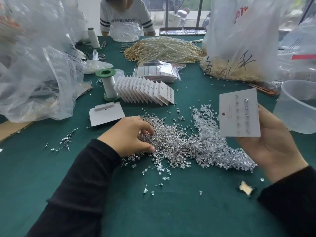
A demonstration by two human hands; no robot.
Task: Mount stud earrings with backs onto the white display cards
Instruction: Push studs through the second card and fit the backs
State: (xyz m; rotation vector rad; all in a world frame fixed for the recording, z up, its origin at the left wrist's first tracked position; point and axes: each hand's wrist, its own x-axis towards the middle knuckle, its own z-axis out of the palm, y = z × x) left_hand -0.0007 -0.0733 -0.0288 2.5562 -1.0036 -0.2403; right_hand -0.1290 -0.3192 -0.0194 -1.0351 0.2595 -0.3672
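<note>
My right hand (pixel 271 147) holds a white display card (pixel 239 113) upright at the right, with two columns of stud earrings on it. My left hand (pixel 130 135) rests on the pile of silver stud earrings (pixel 171 139) in the middle of the green table, fingers curled down into the studs; whether it pinches one is hidden. A heap of clear plastic earring backs (pixel 206 117) lies just right of the studs. A fanned row of filled white cards (pixel 145 91) stands behind the pile. A blank card stack (pixel 106 114) lies left of it.
Crinkled plastic bags (pixel 37 69) crowd the left side, another large bag (pixel 239 40) the back right. A green-capped thread spool (pixel 107 84), pearl strands (pixel 164 48), a clear plastic cup (pixel 297 106) at the right edge. A person (pixel 124 17) sits across the table.
</note>
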